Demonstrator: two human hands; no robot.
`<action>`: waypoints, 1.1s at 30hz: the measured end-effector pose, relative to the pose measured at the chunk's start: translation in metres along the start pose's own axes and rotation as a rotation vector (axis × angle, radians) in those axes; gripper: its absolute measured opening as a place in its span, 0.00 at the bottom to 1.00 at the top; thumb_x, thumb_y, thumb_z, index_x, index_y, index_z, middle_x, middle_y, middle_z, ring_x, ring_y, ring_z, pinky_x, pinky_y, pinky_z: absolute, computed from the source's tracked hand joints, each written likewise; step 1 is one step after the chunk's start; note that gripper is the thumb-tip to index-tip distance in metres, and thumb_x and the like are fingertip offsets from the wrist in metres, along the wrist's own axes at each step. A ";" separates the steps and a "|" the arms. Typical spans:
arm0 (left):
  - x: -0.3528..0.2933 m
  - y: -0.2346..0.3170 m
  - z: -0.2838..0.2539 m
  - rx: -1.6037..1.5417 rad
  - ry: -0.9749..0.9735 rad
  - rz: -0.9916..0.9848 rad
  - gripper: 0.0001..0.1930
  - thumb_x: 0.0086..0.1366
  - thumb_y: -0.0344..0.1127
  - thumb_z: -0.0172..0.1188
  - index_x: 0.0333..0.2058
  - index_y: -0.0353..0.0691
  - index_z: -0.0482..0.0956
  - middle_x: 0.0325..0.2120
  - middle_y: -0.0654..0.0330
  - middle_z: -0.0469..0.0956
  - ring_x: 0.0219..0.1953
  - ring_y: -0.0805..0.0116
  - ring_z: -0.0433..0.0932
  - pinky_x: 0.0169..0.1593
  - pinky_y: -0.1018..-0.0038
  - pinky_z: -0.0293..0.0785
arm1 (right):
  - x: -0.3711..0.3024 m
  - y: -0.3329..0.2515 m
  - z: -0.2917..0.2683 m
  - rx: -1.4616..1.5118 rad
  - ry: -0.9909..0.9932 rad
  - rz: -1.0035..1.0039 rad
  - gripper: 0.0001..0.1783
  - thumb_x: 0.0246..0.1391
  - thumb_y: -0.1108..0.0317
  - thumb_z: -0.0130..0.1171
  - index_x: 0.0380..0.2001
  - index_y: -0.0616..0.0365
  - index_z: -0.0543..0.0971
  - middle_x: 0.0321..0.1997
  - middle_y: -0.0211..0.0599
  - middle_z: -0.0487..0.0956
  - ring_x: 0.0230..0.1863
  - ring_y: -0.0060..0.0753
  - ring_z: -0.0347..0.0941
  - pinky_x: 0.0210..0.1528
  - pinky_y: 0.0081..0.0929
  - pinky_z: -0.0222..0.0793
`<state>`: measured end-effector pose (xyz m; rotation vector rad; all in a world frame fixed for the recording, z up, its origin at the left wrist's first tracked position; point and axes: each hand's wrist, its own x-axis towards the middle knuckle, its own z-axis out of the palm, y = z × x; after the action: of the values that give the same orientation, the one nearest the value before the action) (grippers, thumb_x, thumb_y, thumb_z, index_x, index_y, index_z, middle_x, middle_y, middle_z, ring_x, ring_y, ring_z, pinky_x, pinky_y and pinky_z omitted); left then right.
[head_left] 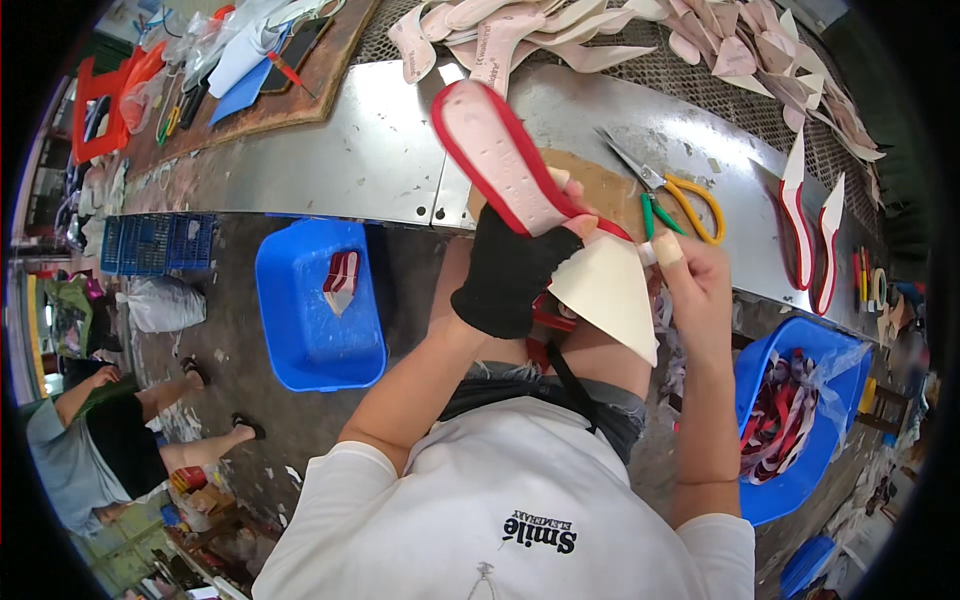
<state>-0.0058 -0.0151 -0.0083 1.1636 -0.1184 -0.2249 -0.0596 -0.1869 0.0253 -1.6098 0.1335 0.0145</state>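
Left hand [515, 265], in black glove, fingers gripping the red-edged insole [487, 145], and that's just left of the scissors [656, 182]! Right hand [697, 285], taped fingers drawn in at the insole's cream end, just below the scissors; can't tell if they're pinching it! Farther out: 2 red-edged pieces [793, 215] right of the scissors, pale insoles [492, 50] heaped above them, 1 blue tub [325, 370] well left!

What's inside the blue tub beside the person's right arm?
The blue tub holds a tangle of red and pale strips, with clear plastic film at its edge. What lies beneath them is covered and cannot be seen.
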 end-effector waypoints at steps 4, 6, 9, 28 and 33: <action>0.003 0.002 0.002 0.125 -0.059 -0.029 0.17 0.53 0.23 0.64 0.42 0.37 0.71 0.36 0.61 0.74 0.39 0.70 0.77 0.42 0.73 0.76 | 0.018 0.002 -0.010 -0.088 -0.201 0.085 0.16 0.58 0.64 0.53 0.20 0.63 0.74 0.18 0.23 0.72 0.21 0.10 0.64 0.22 0.14 0.58; 0.002 0.003 0.004 0.079 -0.055 -0.063 0.18 0.53 0.22 0.64 0.42 0.37 0.71 0.36 0.61 0.74 0.39 0.70 0.77 0.42 0.72 0.76 | 0.020 0.006 -0.009 -0.185 -0.280 0.002 0.15 0.57 0.65 0.54 0.21 0.63 0.74 0.18 0.23 0.71 0.22 0.09 0.63 0.23 0.13 0.58; -0.001 0.003 0.003 0.244 -0.085 -0.011 0.16 0.57 0.28 0.63 0.44 0.36 0.70 0.35 0.62 0.74 0.38 0.72 0.77 0.41 0.74 0.75 | 0.018 0.010 -0.006 -0.082 -0.261 0.047 0.09 0.55 0.67 0.57 0.25 0.62 0.75 0.21 0.20 0.72 0.25 0.09 0.65 0.26 0.14 0.59; -0.009 -0.002 0.002 0.642 -0.385 0.010 0.17 0.67 0.43 0.48 0.39 0.32 0.75 0.26 0.47 0.76 0.30 0.51 0.75 0.37 0.64 0.69 | 0.053 -0.004 -0.013 -0.034 0.067 -0.061 0.19 0.58 0.61 0.54 0.18 0.62 0.71 0.14 0.22 0.63 0.19 0.14 0.55 0.21 0.22 0.51; -0.006 0.004 -0.005 0.628 -0.421 0.048 0.17 0.68 0.44 0.49 0.37 0.33 0.75 0.22 0.56 0.75 0.24 0.67 0.72 0.32 0.69 0.69 | 0.060 -0.010 -0.021 -0.305 -0.089 -0.242 0.16 0.58 0.62 0.55 0.20 0.59 0.73 0.18 0.15 0.65 0.22 0.09 0.54 0.22 0.16 0.49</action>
<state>-0.0107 -0.0078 -0.0060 1.7212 -0.6215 -0.4053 -0.0011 -0.2116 0.0303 -1.9172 -0.1395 -0.0839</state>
